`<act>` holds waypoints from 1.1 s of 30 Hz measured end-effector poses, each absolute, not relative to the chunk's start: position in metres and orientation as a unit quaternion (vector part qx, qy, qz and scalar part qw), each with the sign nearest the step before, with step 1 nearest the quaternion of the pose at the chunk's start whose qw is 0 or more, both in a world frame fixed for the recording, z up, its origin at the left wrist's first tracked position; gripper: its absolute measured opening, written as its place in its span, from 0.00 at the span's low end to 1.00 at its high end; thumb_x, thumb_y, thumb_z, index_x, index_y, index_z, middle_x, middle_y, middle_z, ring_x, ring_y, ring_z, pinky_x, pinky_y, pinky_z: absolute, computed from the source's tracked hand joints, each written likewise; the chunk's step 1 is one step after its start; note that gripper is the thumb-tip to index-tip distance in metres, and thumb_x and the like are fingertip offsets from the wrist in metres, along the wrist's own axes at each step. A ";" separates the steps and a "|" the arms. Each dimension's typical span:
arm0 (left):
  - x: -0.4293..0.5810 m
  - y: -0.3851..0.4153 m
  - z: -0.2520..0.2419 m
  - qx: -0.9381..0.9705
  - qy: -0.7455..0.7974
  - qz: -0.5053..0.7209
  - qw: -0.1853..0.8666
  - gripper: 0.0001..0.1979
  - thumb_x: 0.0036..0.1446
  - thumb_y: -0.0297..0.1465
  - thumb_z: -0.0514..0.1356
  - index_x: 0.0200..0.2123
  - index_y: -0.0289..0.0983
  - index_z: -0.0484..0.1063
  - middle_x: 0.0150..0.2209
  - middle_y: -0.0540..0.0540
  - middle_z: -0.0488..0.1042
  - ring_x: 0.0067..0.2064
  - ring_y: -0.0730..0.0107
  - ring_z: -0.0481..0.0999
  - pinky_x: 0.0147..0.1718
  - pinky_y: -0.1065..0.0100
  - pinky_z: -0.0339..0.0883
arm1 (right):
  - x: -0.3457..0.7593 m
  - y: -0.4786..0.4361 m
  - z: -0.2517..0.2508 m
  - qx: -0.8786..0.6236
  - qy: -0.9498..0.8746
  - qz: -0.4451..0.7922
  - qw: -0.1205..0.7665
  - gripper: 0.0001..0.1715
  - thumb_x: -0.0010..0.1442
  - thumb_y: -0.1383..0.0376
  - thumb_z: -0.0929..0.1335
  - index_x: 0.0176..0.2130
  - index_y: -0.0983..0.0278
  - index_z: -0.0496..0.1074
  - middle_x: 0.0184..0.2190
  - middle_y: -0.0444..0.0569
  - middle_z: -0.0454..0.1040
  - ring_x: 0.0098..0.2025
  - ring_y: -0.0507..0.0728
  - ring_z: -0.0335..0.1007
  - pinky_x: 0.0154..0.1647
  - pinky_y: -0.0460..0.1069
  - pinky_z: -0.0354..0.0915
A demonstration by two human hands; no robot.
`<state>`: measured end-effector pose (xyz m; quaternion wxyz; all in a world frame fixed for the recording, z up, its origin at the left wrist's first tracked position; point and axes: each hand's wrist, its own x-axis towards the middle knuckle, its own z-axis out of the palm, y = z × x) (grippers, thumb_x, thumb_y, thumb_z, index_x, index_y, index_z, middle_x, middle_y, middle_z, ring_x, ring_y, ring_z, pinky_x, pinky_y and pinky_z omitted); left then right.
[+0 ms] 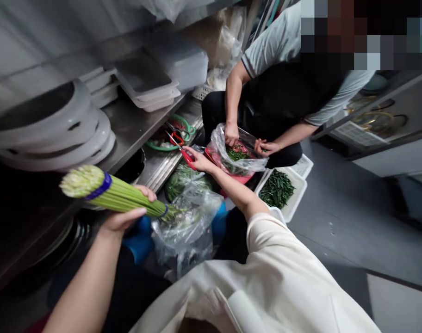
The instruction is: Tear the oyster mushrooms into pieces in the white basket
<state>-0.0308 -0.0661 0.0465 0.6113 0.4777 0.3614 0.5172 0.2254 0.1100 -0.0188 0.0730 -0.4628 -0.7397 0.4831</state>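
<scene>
Cream shirt cloth (pixel 273 277) spreads along the bottom edge, and beyond it the left hand (pixel 122 217) grips a banded bundle of green stalks (pixel 124 192), its pale tips pointing left across the shelf's edge in view and its lower ends meeting a transparent plastic bag (pixel 188 226). Stretched forward, the right hand (pixel 201 162) clasps red-handled scissors (pixel 188 158) near the metal ledge (pixel 162 173) bearing a green basket (pixel 162 147). Farther out, a co-worker's hands (pixel 232 134) work over an opened bag (pixel 218 138), while grey floor (pixel 331 199) extends rightward past a white basket (pixel 299 196) of dark green pods.
</scene>
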 end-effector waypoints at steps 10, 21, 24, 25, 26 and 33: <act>0.013 -0.078 0.065 0.108 0.519 0.750 0.396 0.26 0.24 0.28 0.60 0.35 0.39 0.66 0.26 0.52 0.69 0.33 0.67 0.72 0.35 0.66 0.71 | 0.279 -0.144 -0.015 -0.268 -0.392 0.854 0.215 0.52 0.48 0.39 0.81 0.58 0.63 0.65 0.44 0.48 0.71 0.32 0.48 0.58 0.28 0.44 0.55; 0.013 -0.077 0.101 0.033 0.549 0.745 0.378 0.26 0.18 0.28 0.54 0.32 0.39 0.62 0.27 0.50 0.62 0.31 0.72 0.67 0.34 0.69 0.69 | 0.296 -0.155 -0.004 -0.227 -0.466 0.840 0.159 0.53 0.48 0.29 0.77 0.52 0.66 0.68 0.39 0.48 0.71 0.32 0.48 0.59 0.30 0.44 0.56; 0.013 -0.077 0.098 0.061 0.552 0.736 0.388 0.27 0.18 0.29 0.53 0.33 0.40 0.62 0.27 0.50 0.62 0.32 0.69 0.67 0.36 0.66 0.69 | 0.293 -0.153 -0.005 -0.228 -0.471 0.839 0.153 0.54 0.49 0.30 0.78 0.53 0.67 0.68 0.40 0.48 0.71 0.32 0.49 0.60 0.29 0.44 0.55; 0.013 -0.077 0.096 0.071 0.552 0.732 0.393 0.27 0.19 0.29 0.54 0.33 0.40 0.62 0.27 0.50 0.63 0.32 0.68 0.68 0.38 0.65 0.70 | 0.293 -0.152 -0.005 -0.230 -0.469 0.839 0.152 0.54 0.48 0.30 0.78 0.54 0.67 0.68 0.40 0.49 0.71 0.33 0.49 0.60 0.29 0.45 0.55; 0.013 -0.078 0.094 0.080 0.553 0.728 0.398 0.27 0.20 0.30 0.55 0.34 0.40 0.62 0.27 0.49 0.63 0.33 0.68 0.68 0.39 0.63 0.71 | 0.292 -0.151 -0.004 -0.232 -0.466 0.841 0.150 0.55 0.48 0.31 0.78 0.54 0.68 0.68 0.40 0.49 0.71 0.33 0.50 0.61 0.29 0.45 0.55; 0.012 -0.082 0.087 0.100 0.554 0.708 0.427 0.25 0.26 0.29 0.58 0.35 0.40 0.62 0.28 0.49 0.66 0.34 0.65 0.71 0.43 0.59 0.72 | 0.285 -0.153 -0.002 -0.249 -0.454 0.841 0.160 0.52 0.45 0.32 0.80 0.49 0.68 0.69 0.39 0.49 0.71 0.35 0.50 0.61 0.32 0.46 0.56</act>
